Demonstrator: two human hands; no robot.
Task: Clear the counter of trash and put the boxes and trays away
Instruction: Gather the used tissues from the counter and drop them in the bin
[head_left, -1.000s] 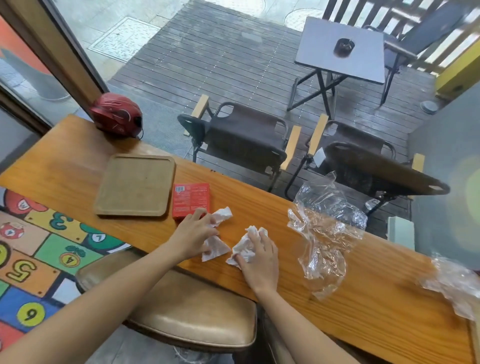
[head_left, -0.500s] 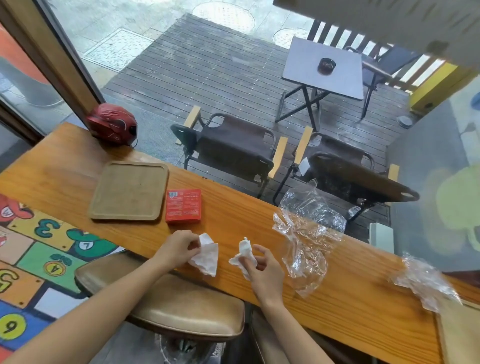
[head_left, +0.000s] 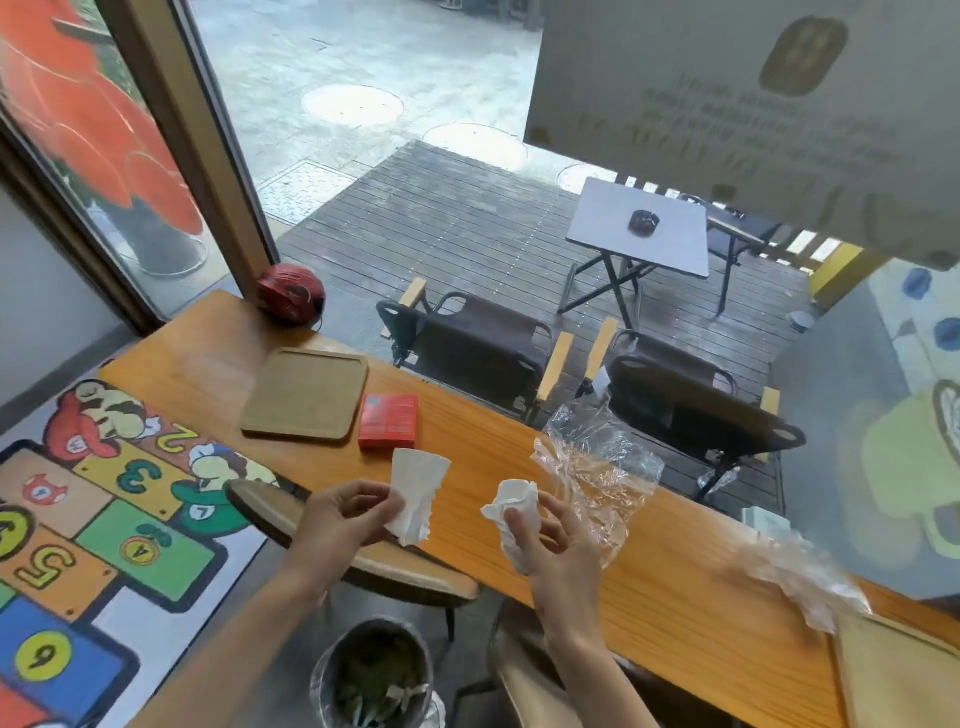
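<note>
My left hand (head_left: 343, 519) holds a flat white tissue (head_left: 415, 493) lifted off the wooden counter (head_left: 675, 587). My right hand (head_left: 550, 540) grips a crumpled white tissue (head_left: 511, 506). Just right of it lies a clear plastic bag (head_left: 597, 462). A second clear bag (head_left: 800, 577) rests at the counter's right end. A red box (head_left: 388, 421) sits beside a wooden tray (head_left: 306, 395) on the left part of the counter. Another wooden tray (head_left: 898, 675) shows at the bottom right corner.
A bin (head_left: 371, 675) lined with plastic stands on the floor below my hands. A round stool (head_left: 363, 561) is under the counter's edge. A red helmet (head_left: 291, 293) sits at the counter's far left, against the window.
Both hands have lifted their tissues off the counter and pulled back toward me. The view has tilted up, bringing the bin into sight.
</note>
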